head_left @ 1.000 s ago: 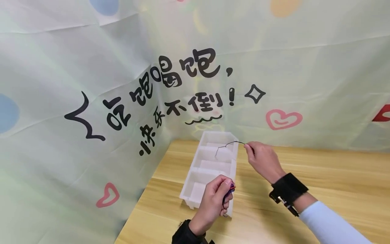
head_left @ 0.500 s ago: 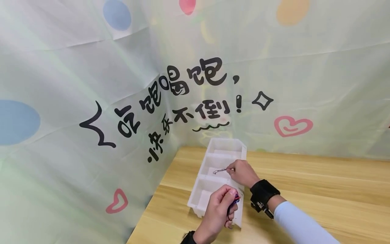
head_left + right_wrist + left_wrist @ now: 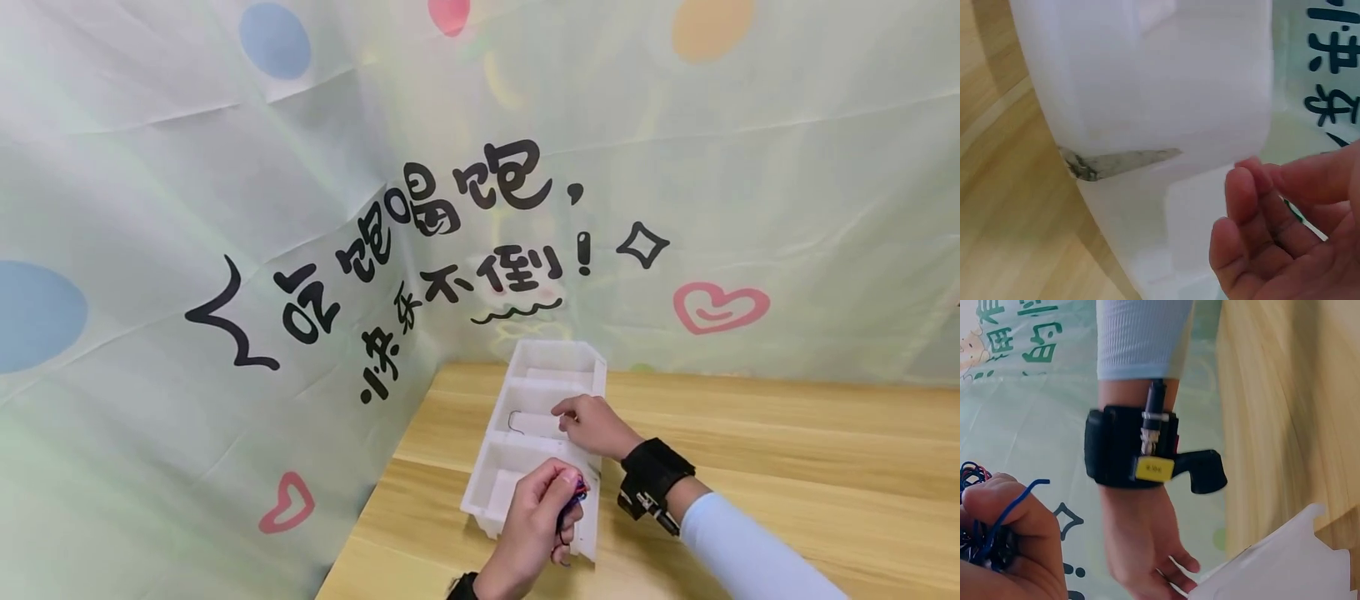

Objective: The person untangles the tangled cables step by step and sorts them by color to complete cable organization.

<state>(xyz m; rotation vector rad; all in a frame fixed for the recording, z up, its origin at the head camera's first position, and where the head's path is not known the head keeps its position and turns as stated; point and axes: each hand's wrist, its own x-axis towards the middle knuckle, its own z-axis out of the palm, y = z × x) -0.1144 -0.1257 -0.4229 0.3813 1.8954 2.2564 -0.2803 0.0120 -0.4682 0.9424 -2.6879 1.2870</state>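
Observation:
My left hand (image 3: 536, 504) grips a small bundle of thin coloured wires (image 3: 578, 492), red, blue and black, in front of the white bin's near compartment. In the left wrist view, a blue wire end (image 3: 1016, 501) pokes out over the thumb from the tangled wires. My right hand (image 3: 596, 425) hovers over the right side of the middle compartment, fingers loosely bent, with nothing seen between them. A thin black wire (image 3: 511, 419) lies bent in that compartment, at its left. From the right wrist, the hand (image 3: 1285, 231) is beside the bin's translucent wall.
The white three-compartment bin (image 3: 480, 462) stands on a wooden table (image 3: 787, 433), near the corner. A pale printed cloth (image 3: 825, 208) with black lettering and pink hearts hangs behind and to the left. A dark-smudged tape strip (image 3: 1122, 164) sticks to the bin's side.
My right hand has moved left and down from beside the bin to the middle compartment. It has let go of the black wire, which now lies inside. The left hand keeps its grip.

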